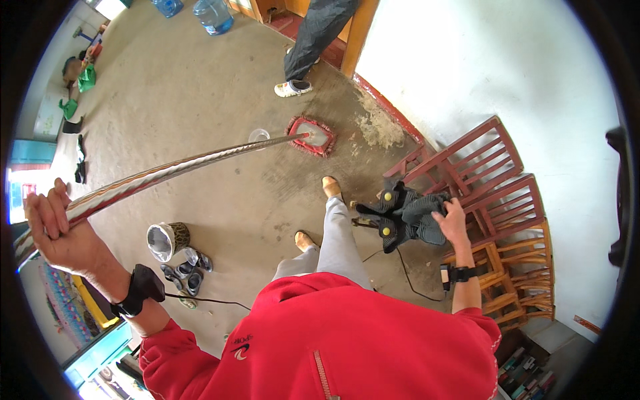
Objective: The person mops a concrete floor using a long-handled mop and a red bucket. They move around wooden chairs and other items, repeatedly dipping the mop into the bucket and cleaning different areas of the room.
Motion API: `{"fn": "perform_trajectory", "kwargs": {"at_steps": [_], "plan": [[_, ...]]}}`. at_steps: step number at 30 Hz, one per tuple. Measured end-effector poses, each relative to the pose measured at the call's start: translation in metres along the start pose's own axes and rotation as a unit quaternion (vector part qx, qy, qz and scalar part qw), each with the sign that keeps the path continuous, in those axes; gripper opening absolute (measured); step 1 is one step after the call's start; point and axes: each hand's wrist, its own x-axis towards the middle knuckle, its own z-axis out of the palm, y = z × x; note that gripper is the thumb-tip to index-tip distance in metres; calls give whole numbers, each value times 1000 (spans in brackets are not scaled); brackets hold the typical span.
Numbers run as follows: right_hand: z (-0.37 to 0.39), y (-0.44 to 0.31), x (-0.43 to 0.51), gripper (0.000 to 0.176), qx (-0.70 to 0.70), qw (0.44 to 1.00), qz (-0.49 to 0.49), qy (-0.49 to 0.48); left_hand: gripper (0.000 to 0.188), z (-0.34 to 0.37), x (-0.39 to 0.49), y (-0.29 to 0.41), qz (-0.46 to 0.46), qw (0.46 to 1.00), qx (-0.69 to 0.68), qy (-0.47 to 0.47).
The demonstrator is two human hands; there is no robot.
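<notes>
At the left, my left hand [60, 230] is wrapped around the patterned pole of a flat mop [180, 170]. The pole slants down to a mop head [315, 137] with a red fringe, which lies on the concrete floor. My right hand [454, 222] grips the edge of a dark striped cloth item [417, 217] with two round yellow spots. This cloth item is by the seats of dark red wooden chairs [487, 160]; what supports it is partly hidden. Each wrist wears a black strapped device.
A clear plastic cup or bowl [259, 135] sits beside the mop pole. A lined waste bin [169, 241] and several shoes [192, 272] stand at left. A person's leg [320, 40] is near the doorway. Lighter wooden chairs [520, 270] line the white wall. Water jugs [214, 17] are at the back.
</notes>
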Motion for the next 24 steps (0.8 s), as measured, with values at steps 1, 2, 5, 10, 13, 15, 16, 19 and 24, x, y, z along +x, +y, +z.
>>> {"fn": "perform_trajectory", "kwargs": {"at_steps": [1, 2, 5, 10, 13, 15, 16, 19, 24], "plan": [[-14, -6, 5, 33, 27, 1000, -7, 8, 15, -5, 3, 0, -15, 999, -29, 0], [-24, -13, 10, 32, 45, 999, -11, 27, 15, -10, 3, 0, 2, 1000, 6, -9], [-43, -26, 34, 30, 4, 998, -10, 58, 16, -16, 2, -1, 3, 999, 6, -33], [-40, -21, 92, 27, -44, 992, -61, 106, 19, -14, -1, -1, 83, 981, 171, -44], [-10, -8, 136, 27, -34, 987, -76, 136, 19, -11, 3, -6, 49, 993, 101, 32], [11, 8, 172, 31, -55, 990, -62, 112, 20, -3, 9, -11, 45, 992, 111, 39], [19, 19, 191, 33, -49, 992, -47, 106, 20, 3, 12, -12, 46, 992, 117, 25], [38, 59, 256, 37, -60, 993, -1, 104, 21, 32, 22, -19, 36, 996, 76, 3], [56, 126, 344, 24, 61, 956, 197, 208, 23, 89, 30, -23, 69, 981, 157, 88]]}}
